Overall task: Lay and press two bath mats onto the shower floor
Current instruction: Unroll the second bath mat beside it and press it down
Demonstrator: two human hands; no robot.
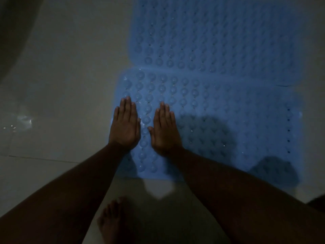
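Two blue bath mats covered in round bumps lie flat on the pale tiled floor. The near mat [219,110] fills the middle and right of the view; the far mat [211,32] lies beyond it, their edges meeting or slightly overlapping. My left hand [125,126] rests palm down on the near mat's left edge, fingers straight and together. My right hand [164,130] lies flat beside it, a little to the right, palm down on the same mat. Neither hand holds anything.
Pale floor tiles [66,85] spread to the left of the mats, with a wet glint at the far left. A bare foot [112,221] stands on the tile just in front of the near mat. A dark curved shape sits in the upper left corner.
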